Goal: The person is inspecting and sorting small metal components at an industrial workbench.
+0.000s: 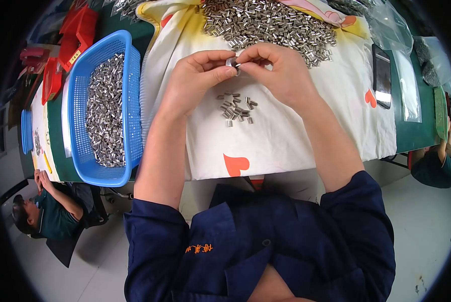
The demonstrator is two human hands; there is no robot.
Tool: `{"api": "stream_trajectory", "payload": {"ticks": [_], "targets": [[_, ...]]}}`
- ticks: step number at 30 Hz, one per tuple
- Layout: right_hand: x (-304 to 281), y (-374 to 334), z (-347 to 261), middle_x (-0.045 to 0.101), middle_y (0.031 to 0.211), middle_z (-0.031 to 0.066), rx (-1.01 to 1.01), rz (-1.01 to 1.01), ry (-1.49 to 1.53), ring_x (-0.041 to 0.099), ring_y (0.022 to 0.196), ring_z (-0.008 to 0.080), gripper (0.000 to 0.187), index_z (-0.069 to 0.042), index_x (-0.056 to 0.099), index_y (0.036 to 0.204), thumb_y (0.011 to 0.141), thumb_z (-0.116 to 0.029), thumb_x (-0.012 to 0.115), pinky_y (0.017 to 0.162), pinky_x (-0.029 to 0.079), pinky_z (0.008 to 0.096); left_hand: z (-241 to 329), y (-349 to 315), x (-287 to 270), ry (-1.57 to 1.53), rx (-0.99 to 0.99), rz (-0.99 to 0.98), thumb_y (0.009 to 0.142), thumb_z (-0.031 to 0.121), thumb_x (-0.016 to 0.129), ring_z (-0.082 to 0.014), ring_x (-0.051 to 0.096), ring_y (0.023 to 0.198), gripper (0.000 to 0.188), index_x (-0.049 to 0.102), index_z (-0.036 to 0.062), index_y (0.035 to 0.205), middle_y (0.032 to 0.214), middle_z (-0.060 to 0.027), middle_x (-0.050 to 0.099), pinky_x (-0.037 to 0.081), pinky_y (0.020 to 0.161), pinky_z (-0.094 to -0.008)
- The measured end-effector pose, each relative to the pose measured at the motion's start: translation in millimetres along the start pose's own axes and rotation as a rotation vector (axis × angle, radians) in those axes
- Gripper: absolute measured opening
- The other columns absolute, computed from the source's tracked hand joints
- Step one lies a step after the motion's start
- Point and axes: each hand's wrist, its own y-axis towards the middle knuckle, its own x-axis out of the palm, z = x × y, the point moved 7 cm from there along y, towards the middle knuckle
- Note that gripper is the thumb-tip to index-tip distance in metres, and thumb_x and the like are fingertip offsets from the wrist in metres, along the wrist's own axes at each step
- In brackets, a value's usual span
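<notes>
Frame L: blue plastic mesh basket (131, 108), shiny metal cyls (104, 110) inside. Upper ctr: L hand (197, 74) pinching silvery pc (230, 62), mostly hidden by fingers; below, small tube pile (231, 111); R hand (278, 68) fingertips by pc, can't tell if clamped. Top: glinting heap (265, 30), cut off.

Wearer's two hands (192, 83) (284, 75), two nearby cylinder piles (233, 109) (270, 27), one full basket (133, 100)
</notes>
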Motion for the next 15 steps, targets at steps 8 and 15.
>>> {"api": "stream_trajectory", "payload": {"ticks": [8, 15], "targets": [[4, -6, -18, 0.061, 0.072, 0.0057, -0.34, 0.176, -0.328, 0.058, 0.064, 0.0151, 0.009, -0.003, 0.061, 0.078, 0.071, -0.009, 0.06, 0.06, 0.046, 0.0254, -1, 0, -1, 0.038, 0.013, 0.052, 0.073, 0.0, 0.064, -0.0121, 0.059, 0.078, 0.03, 0.056, -0.0044, 0.102, 0.088, -0.0094, 0.062, 0.047, 0.072, -0.0209], [3, 1, 7, 0.06, 0.072, 0.0016, 0.073, -0.081, 0.015, 0.054, 0.064, 0.0105, 0.012, -0.002, 0.061, 0.082, 0.073, -0.009, 0.062, 0.059, 0.044, 0.0243, -3, -2, 2, 0.11, -0.05, 0.005, 0.074, 0.0, 0.064, -0.0108, 0.059, 0.075, 0.028, 0.058, -0.0042, 0.101, 0.085, -0.0077, 0.063, 0.048, 0.069, -0.0207]]}}
